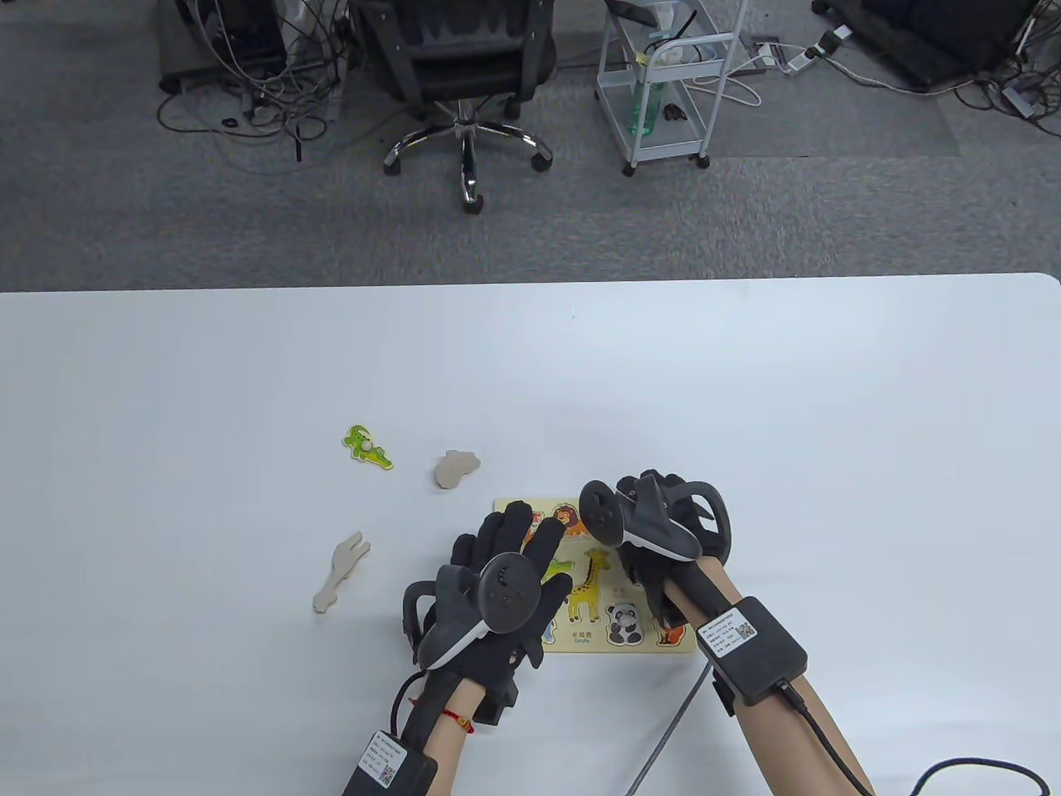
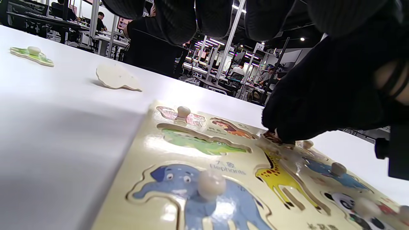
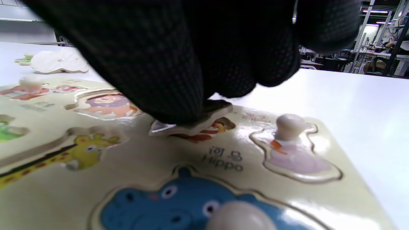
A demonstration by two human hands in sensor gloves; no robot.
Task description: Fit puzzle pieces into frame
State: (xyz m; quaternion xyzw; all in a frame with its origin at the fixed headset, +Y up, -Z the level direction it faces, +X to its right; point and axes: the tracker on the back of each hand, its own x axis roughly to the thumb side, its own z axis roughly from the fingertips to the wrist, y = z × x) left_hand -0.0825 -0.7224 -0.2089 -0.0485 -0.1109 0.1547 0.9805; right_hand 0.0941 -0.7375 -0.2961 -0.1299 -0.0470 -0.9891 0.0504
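On the white desk (image 1: 746,398) the puzzle frame (image 1: 572,643) lies at the near edge, partly covered by both hands. The left hand (image 1: 506,580) is laid flat with fingers spread over the frame's left part, gripping nothing. The right hand (image 1: 655,539) is curled over the frame's far right part, and its fingers (image 3: 166,70) are pressed together on a piece (image 3: 191,123) held tilted over a recess there, one edge raised, not yet seated. Three loose pieces are left to the far left of the frame, nearer the left hand: the green crocodile piece (image 1: 366,447), a face-down rounded piece (image 1: 454,468) and a face-down long piece (image 1: 339,572), whose long axis runs from near left to far right. The crocodile recess (image 2: 204,143) and giraffe recess (image 2: 284,182) are seen unfilled.
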